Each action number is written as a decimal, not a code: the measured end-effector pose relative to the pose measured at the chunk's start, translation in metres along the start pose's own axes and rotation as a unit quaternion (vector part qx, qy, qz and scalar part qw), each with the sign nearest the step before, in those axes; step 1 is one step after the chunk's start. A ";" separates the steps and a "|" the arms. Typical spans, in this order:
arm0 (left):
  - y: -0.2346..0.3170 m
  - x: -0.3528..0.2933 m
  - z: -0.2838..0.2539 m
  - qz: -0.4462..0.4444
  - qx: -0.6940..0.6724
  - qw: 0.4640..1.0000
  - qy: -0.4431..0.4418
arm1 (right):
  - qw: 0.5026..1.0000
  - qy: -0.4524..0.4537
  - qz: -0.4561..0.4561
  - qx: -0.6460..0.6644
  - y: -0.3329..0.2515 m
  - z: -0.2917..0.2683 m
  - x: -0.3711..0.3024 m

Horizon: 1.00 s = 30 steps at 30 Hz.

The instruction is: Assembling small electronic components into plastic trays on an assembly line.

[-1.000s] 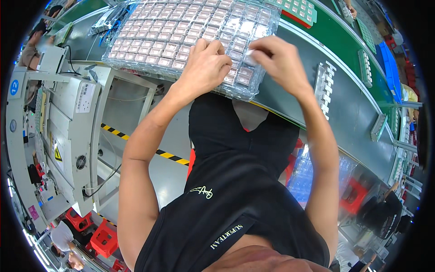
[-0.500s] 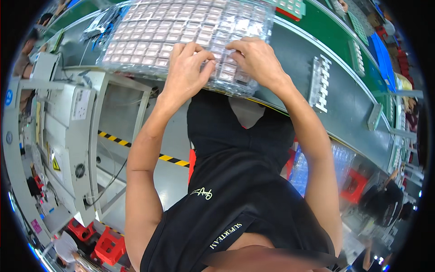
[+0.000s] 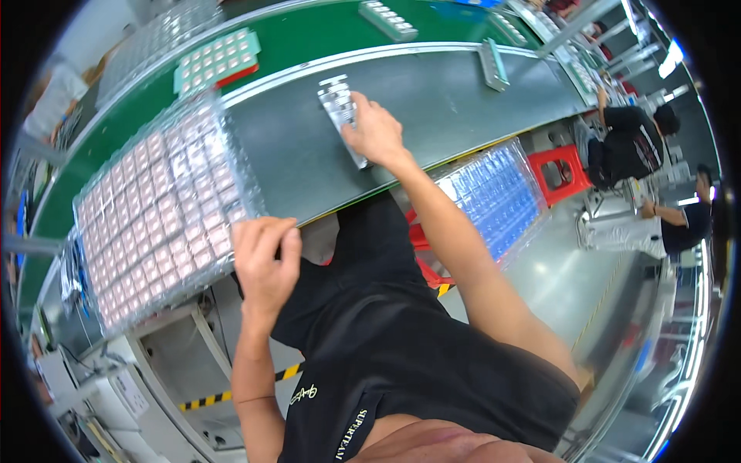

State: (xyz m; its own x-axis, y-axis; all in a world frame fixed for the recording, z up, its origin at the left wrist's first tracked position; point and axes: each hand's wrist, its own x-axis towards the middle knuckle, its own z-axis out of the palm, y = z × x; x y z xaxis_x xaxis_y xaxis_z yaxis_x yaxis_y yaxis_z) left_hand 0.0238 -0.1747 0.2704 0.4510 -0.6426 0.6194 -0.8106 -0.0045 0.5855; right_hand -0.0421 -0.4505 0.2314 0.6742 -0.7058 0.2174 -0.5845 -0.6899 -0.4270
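My right hand (image 3: 376,133) grips a long, narrow, silvery fixture (image 3: 336,100) by its right side. The fixture lies on the dark bench, with white and dark pieces in a row along its top. My left hand (image 3: 265,262) hovers at the near right corner of a large clear plastic tray (image 3: 245,181). Its fingers are bent, the thumb stands a little apart from them, and nothing shows between. Many small pinkish square parts (image 3: 147,204) fill the tray's pockets in rows. Whether the left hand touches the tray's rim, I cannot tell.
A green conveyor (image 3: 305,37) runs behind the dark bench (image 3: 432,100). It carries a pale green plate of parts (image 3: 216,63) and a narrow fixture (image 3: 388,21). Another narrow block (image 3: 494,65) stands farther right. Blue-looking clear trays (image 3: 490,201) sit beside a red stool (image 3: 559,174).
The view has swung right. My right hand has left the tray and taken hold of the fixture on the bench. My left hand has drawn back from the parts to the tray's corner.
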 end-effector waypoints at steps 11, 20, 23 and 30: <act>-0.017 0.018 0.099 0.012 -0.003 0.998 -0.054 | 0.990 0.102 0.069 -0.064 0.127 -0.043 0.041; -0.033 0.013 0.120 -0.026 0.053 0.994 -0.087 | 0.945 0.201 0.113 -0.233 0.259 -0.073 0.131; -0.031 0.015 0.123 -0.036 0.079 0.992 -0.091 | 0.930 0.179 0.116 -0.298 0.279 -0.078 0.154; -0.035 0.015 0.128 -0.013 0.129 0.987 -0.091 | 0.916 0.143 0.239 -0.288 0.307 -0.097 0.173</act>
State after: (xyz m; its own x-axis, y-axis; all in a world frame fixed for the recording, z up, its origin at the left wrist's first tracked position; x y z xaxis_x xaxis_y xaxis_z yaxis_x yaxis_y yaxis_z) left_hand 0.0108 -0.2818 0.1923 0.4180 -0.7663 0.4879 -0.8779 -0.2027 0.4338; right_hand -0.1482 -0.7998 0.2229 0.1814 -0.9060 0.3824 -0.9789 -0.2034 -0.0176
